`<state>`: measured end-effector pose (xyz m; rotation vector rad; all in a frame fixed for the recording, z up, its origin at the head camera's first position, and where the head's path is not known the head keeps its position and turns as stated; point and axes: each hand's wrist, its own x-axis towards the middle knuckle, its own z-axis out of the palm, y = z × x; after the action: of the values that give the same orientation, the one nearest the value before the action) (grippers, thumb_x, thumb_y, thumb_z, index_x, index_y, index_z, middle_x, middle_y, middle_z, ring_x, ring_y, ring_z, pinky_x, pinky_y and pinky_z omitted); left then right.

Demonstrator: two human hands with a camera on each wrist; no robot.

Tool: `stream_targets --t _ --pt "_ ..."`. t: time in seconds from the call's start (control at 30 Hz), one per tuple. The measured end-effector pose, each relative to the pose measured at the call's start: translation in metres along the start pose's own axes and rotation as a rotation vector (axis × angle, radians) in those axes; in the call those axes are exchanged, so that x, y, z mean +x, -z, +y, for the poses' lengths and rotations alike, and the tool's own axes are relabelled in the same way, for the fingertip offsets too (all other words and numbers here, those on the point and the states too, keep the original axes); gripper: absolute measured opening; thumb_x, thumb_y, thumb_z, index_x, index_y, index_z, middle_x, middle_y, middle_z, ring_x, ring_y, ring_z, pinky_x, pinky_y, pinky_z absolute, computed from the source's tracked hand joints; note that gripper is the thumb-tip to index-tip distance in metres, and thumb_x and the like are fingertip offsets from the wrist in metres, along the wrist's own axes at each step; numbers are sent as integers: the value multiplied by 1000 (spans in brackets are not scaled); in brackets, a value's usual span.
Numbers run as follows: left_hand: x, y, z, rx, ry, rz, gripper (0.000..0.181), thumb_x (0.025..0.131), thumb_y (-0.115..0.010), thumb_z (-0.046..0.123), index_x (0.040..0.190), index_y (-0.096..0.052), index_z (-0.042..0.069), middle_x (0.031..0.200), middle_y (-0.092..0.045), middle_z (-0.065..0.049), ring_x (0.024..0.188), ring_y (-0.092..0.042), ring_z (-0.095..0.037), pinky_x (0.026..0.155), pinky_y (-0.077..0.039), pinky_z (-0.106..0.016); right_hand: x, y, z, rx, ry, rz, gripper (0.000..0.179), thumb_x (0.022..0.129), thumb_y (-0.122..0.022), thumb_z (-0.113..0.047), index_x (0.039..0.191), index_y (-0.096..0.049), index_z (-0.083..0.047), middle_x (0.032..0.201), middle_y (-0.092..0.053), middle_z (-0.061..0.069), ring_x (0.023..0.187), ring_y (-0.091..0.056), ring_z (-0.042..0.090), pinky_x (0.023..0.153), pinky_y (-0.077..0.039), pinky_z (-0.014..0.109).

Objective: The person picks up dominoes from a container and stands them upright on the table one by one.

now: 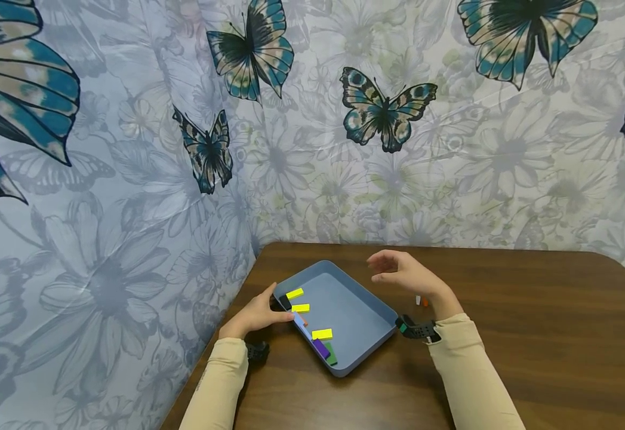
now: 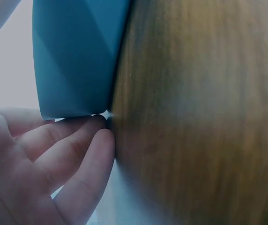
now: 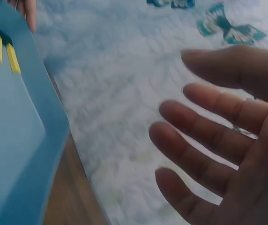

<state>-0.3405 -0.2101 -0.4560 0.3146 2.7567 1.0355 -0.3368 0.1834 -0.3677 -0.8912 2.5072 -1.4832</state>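
Observation:
A blue tray sits on the table, turned so one corner points towards me. My left hand grips its left corner, thumb over the rim and the other fingers against the outside wall, as the left wrist view shows. Along the tray's left wall lie three yellow blocks, a purple block, a green block, a light blue block and a black piece. An orange bit is partly hidden near the thumb. My right hand hovers beyond the tray's right side, fingers loosely bent, holding nothing.
On the brown wooden table, a small white piece and a small orange piece lie beside the right wrist. Butterfly-patterned cloth walls stand behind the table and along its left.

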Motion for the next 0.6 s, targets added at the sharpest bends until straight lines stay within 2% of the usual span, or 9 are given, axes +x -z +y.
stream_targets --t 0.13,0.33,0.43,0.6 --pt "0 1 0 -1 4 3 115 82 -79 53 161 -13 2 162 -26 -25 142 -41 -44 111 -41 -58 20 -12 -7 29 38 -108 41 93 -71 -11 132 -60 -1 127 -64 19 122 -58 43 93 -55 31" --pt "-3 0 2 -20 25 2 115 81 -79 54 161 -13 4 163 -24 -25 143 -38 -46 110 -40 -61 53 -36 -9 -13 81 -319 43 93 -69 -6 135 -60 -1 133 -62 20 118 -61 35 95 -56 38" --pt "-4 -2 3 -29 43 -6 116 81 -79 55 161 -12 4 163 -24 -25 144 -37 -45 110 -40 -60 66 -51 -6 -9 58 -407 41 93 -69 -3 134 -63 -4 133 -62 19 118 -61 37 92 -57 36" --pt "-2 -1 6 -22 39 13 118 79 -79 57 161 -14 2 161 -29 -26 142 -40 -45 110 -41 -60 82 -70 -1 11 -51 -531 40 93 -66 2 132 -65 -4 136 -59 22 125 -57 44 92 -57 36"
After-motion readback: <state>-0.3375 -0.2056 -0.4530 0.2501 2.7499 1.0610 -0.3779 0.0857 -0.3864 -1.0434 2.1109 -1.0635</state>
